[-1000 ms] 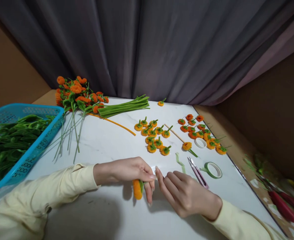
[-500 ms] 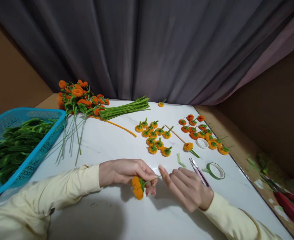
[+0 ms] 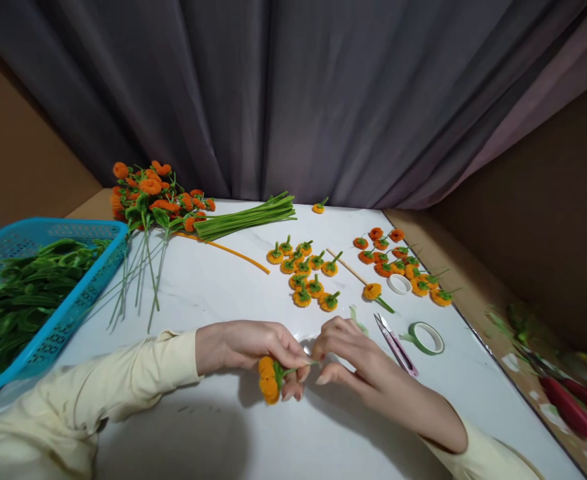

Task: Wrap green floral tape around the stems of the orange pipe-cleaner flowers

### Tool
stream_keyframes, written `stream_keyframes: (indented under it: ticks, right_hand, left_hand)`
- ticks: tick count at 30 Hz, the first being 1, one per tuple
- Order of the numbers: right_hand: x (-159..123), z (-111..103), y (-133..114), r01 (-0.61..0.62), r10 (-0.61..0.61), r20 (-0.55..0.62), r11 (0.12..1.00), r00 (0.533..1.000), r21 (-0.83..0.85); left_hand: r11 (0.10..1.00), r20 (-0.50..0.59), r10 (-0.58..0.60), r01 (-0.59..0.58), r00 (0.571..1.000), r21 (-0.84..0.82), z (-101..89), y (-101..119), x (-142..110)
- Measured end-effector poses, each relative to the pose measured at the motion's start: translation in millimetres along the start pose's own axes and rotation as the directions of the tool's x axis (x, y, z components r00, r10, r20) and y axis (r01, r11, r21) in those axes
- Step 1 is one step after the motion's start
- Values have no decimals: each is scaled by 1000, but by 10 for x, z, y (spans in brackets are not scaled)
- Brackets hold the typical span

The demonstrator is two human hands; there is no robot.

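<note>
In the head view, my left hand point(image 3: 268, 348) pinches the thin green stem of a fuzzy yellow-orange flower point(image 3: 268, 380) between thumb and fingertips. The bloom hangs sideways below the fingers, and the stem tip points right. Close by that tip is my right hand point(image 3: 360, 363), its thumb apart from the bent fingers; I see nothing held between them. Pink-handled snips point(image 3: 398, 348) lie beside the right hand, with a roll of green tape point(image 3: 429, 338) to their right. A scrap of green tape point(image 3: 357, 319) lies partly behind the right hand.
Several yellow flower heads point(image 3: 302, 297) stand mid-table, and orange ones point(image 3: 383, 269) sit right by a white ring point(image 3: 400, 285). A wooden stick point(image 3: 346, 267) bears one flower. Green stems point(image 3: 248, 219) and an orange bouquet point(image 3: 150, 187) lie behind a blue basket point(image 3: 86, 300) of leaves.
My right hand has turned and uncurled, its thumb moving below the fingers near the stem tip. My left hand keeps the flower almost in place. The snips show more fully.
</note>
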State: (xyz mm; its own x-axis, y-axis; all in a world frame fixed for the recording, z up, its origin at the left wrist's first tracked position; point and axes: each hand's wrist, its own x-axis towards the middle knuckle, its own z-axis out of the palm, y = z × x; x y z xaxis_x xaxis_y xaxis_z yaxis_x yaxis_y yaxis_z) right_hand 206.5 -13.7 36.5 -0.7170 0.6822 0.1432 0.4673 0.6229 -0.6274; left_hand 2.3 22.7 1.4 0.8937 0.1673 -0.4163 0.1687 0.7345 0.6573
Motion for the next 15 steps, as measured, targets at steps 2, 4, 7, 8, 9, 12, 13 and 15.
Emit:
stream_keyframes:
  ticks: [2, 4, 7, 8, 9, 12, 13, 15]
  right_hand:
    - [31, -8, 25, 36, -39, 91, 999, 995, 32]
    - [62, -27, 57, 57, -64, 143, 997, 988, 52]
    - [84, -50, 75, 97, -99, 178, 995, 979, 22]
    - [82, -47, 69, 123, -115, 188, 992, 976, -35]
    - [76, -35, 56, 166, -142, 193, 979, 971, -116]
    - [44, 49, 1, 312, -281, 137, 846, 950, -432]
    - [29, 77, -14, 337, -336, 101, 781, 936, -525]
    - [-15, 89, -18, 328, -408, 40, 668, 912, -668]
  left_hand:
    - [999, 7, -21, 21, 1000, 26, 1, -14, 6]
    - [998, 14, -51, 50, 999, 39, -6, -38, 15]
    - [996, 11, -89, 88, 996, 32, -31, -78, 33]
    - [995, 11, -96, 96, 995, 32, -42, -87, 41]
    - [995, 11, -97, 97, 995, 32, -52, -92, 49]
    - [996, 27, -81, 80, 996, 26, -77, -88, 77]
    - [998, 25, -64, 63, 998, 19, -83, -84, 87]
    - [1000, -2, 18, -18, 1000, -15, -100, -87, 110]
